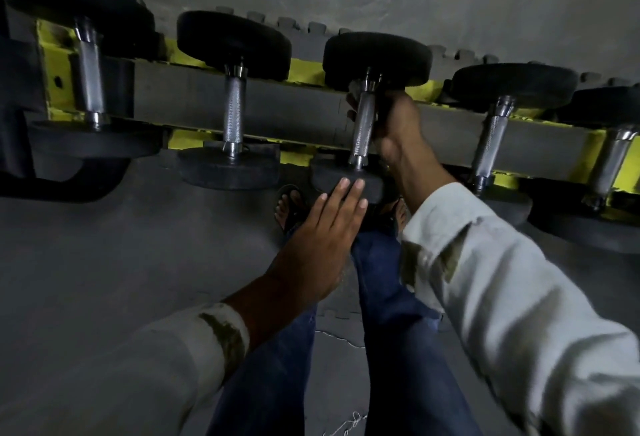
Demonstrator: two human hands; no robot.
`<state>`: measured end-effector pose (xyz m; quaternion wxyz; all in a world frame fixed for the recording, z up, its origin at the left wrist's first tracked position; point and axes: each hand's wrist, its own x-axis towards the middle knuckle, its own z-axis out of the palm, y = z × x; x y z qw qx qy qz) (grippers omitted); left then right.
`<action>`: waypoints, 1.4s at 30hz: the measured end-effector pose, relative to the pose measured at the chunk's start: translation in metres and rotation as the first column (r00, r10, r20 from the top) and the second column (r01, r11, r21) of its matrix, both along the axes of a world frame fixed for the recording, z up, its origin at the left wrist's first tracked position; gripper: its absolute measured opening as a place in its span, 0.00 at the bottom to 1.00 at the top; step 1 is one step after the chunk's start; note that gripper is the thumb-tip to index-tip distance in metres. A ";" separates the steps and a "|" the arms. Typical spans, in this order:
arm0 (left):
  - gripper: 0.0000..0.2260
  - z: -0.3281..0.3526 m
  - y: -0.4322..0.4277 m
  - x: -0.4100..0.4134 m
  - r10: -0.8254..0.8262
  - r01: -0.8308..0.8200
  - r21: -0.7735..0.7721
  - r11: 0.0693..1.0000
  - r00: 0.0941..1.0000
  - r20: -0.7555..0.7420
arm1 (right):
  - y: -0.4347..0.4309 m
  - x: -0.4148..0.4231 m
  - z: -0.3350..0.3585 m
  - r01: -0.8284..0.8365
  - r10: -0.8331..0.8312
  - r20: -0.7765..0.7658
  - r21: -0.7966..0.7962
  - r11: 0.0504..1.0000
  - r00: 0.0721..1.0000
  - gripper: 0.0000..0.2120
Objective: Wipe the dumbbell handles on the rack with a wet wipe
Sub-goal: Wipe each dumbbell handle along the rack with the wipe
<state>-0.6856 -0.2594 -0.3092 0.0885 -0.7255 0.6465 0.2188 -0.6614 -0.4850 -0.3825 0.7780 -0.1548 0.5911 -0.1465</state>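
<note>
Five dumbbells lie in a row across the rack. Each shiny handle goes over the gap between the two rails, with one black weight on the far rail and one on the near rail.

The right hand is on the middle handle. Its fingers curl round the bar up near the far weight, so it is gripping. A small pale bit peeks out by the fingertips at the far end of the handle. That is most likely the wet wipe, but most of it is hidden under the hand, so I cannot be sure.

The left hand is flat with its fingers straight. The fingertips touch the near weight of the same dumbbell at the near edge of the rack. It holds nothing and seems to keep the dumbbell from rolling.

So the job is at the middle handle. The hand is at the far end of it, and the rest of the bar down to the near weight looks bare. Two handles sit to the left and two to the right. All four look shiny and dry, so I cannot tell which ones are done and which are left.
</note>
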 end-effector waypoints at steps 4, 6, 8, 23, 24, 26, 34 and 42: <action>0.33 0.000 0.001 0.000 0.007 -0.007 -0.013 1.000 1.000 0.004 | 0.008 -0.018 0.001 -0.371 0.056 -0.499 -0.560 0.741 0.865 0.08; 0.36 0.001 0.001 0.000 0.016 -0.016 0.003 1.000 1.000 -0.006 | 0.014 -0.029 0.009 -0.650 0.147 -0.646 -0.676 0.347 0.749 0.03; 0.36 0.003 0.000 0.000 0.009 -0.009 0.009 1.000 1.000 0.009 | 0.016 -0.037 0.013 -0.785 0.241 -0.804 -0.589 -0.194 0.544 0.08; 0.37 0.014 -0.001 0.004 -0.032 0.030 0.047 0.998 0.998 0.061 | -0.009 -0.016 0.049 -0.512 0.039 -0.992 0.027 -0.859 -0.119 0.07; 0.37 0.014 -0.001 0.003 -0.039 0.036 0.049 0.998 0.997 0.065 | -0.004 -0.014 0.052 -0.520 0.011 -0.992 0.055 -0.852 -0.124 0.09; 0.37 0.013 -0.002 0.002 -0.034 0.031 0.044 0.999 0.997 0.065 | 0.008 -0.008 0.053 -0.477 -0.008 -0.978 0.109 -0.872 -0.207 0.12; 0.38 0.016 -0.005 -0.004 0.025 -0.029 0.072 0.997 0.999 0.046 | 0.018 0.029 0.056 -0.483 -0.026 -0.933 0.209 -0.850 -0.358 0.15; 0.41 0.014 -0.005 -0.014 0.069 -0.076 0.085 0.993 0.994 0.089 | 0.018 0.013 0.064 -0.369 0.126 -0.846 0.088 -0.925 -0.518 0.15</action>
